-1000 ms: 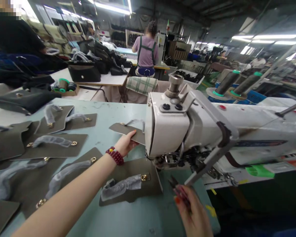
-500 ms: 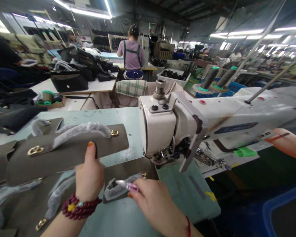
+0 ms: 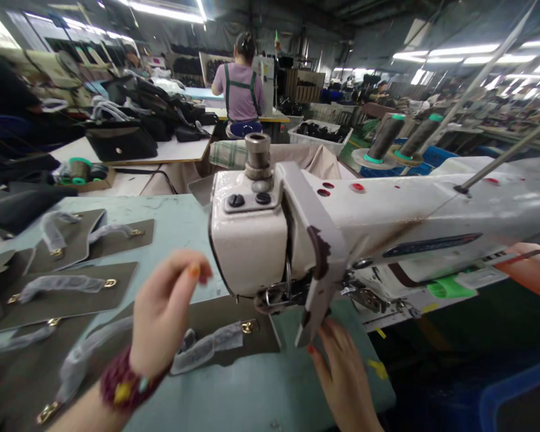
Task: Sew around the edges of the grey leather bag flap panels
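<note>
My left hand [image 3: 164, 315] is raised over the table's green top, its fingers loosely bent and slightly blurred, with nothing seen in them. A beaded bracelet [image 3: 132, 384] circles that wrist. Close to it lies a grey-brown bag panel [image 3: 261, 336], whose plastic-wrapped handle [image 3: 211, 347] has a gold buckle [image 3: 248, 327]; the panel's back edge reaches the sewing machine head [image 3: 249, 240]. My right hand [image 3: 344, 372] rests fingers outstretched on the work surface, right of the panel, its fingertips partly behind the machine's metal lever [image 3: 317, 288]. No tool shows in it.
Several bag panels [image 3: 126, 276] with wrapped handles cover the left side. A greyish flat piece [image 3: 201, 189] shows behind the machine head. Thread cones [image 3: 387, 138] stand behind the machine arm. A blue bin [image 3: 490, 390] is at lower right. A co-worker [image 3: 240, 90] sits ahead.
My left hand has let go of the bag panel it held. My right hand has moved right, off the wrapped handle, to beneath the lever; the small pink-handled snips no longer show.
</note>
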Demonstrator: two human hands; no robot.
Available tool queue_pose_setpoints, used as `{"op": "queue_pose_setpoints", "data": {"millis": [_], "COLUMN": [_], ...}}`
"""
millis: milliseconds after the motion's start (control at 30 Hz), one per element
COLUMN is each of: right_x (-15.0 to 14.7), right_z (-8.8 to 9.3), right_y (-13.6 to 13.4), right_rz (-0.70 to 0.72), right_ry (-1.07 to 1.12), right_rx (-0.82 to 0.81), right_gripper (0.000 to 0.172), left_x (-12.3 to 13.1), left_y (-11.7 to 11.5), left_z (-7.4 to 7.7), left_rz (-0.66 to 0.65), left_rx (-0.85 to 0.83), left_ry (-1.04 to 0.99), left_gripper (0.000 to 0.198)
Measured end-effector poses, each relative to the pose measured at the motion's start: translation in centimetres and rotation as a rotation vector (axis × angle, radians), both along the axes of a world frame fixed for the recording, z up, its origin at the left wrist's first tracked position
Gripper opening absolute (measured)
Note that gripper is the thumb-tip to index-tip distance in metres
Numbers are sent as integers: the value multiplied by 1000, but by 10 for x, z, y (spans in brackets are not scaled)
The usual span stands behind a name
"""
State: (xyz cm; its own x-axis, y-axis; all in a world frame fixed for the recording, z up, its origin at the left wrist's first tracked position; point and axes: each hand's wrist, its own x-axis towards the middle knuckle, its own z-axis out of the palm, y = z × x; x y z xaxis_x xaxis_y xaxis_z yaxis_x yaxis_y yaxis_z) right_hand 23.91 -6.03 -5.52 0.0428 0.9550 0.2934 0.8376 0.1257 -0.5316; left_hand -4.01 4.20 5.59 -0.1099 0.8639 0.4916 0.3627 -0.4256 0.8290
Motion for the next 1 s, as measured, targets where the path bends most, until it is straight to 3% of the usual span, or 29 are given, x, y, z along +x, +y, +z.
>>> {"op": "queue_pose_setpoints", "data": {"millis": [33, 67, 133, 200, 267, 333, 433, 533, 633, 700, 800, 1000], "right_x": [-10, -21, -42, -60, -75, -86, -97, -101, -104, -105, -105, -102], "right_z": [4, 9, 20, 29, 35, 40, 46, 52, 55, 54, 51, 47], "right_y": [3, 6, 11, 17, 22, 25, 25, 23, 21, 21, 21, 27], "right_rz": [69, 137, 213, 227, 206, 174, 154, 193, 181, 146, 138, 87], "right_ry": [47, 112, 249, 344, 391, 423, 534, 725, 868, 914, 946, 892], "right_rx": [-2, -15, -69, -108, -155, -197, -203, -210, -236, -252, -277, -316], "right_gripper": [32, 32, 31, 30, 26, 22, 23, 30, 33, 33, 33, 38], "left_x": [0, -1, -4, -6, -6, -4, -5, -7, -7, -6, -5, -2], "left_y": [-38, -74, -126, -141, -122, -86, -40, -25, -27, -29, -29, -22], "left_z": [-21, -45, -96, -134, -150, -143, -104, -56, -25, -17, -20, -19], "left_rz": [-142, -195, -112, -21, 8, 3, -85, -258, -272, -284, -285, -285], "left_rx": [-48, -35, -40, -97, -96, -69, 79, 109, 66, 54, 58, -9], "left_ry": [137, 214, 455, 659, 792, 858, 943, 1052, 1159, 1194, 1173, 980], "left_gripper": [21, 23, 28, 48, 71, 80, 71, 56, 51, 49, 50, 43]}}
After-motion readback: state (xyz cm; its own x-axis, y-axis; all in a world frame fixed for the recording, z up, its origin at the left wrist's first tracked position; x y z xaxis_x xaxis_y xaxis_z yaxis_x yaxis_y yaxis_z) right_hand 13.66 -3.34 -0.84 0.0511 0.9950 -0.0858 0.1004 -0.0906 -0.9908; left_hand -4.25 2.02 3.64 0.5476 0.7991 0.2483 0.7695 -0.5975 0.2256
